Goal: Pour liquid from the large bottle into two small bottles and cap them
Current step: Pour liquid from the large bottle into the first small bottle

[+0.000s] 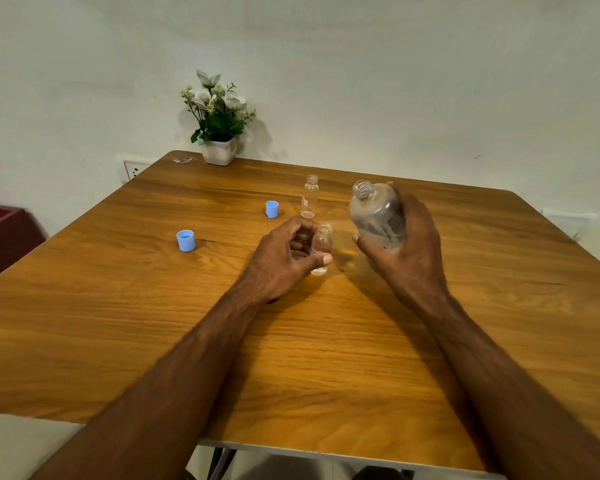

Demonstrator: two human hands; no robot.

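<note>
My right hand [409,244] grips the large clear bottle [374,216], uncapped and tilted with its mouth toward the upper left, lifted off the table. My left hand [284,258] holds a small clear bottle [322,242] upright on the wooden table [153,306], thumb and fingers around its body; its mouth is open. A second small clear bottle [309,195] stands upright and open just behind it. Two blue caps lie to the left: one [272,209] near the far bottle, the other [186,240] farther left.
A white pot of artificial flowers [219,133] stands at the table's back edge against the wall. A wall socket [134,169] sits behind the left corner. A dark red piece of furniture [4,233] is at the left.
</note>
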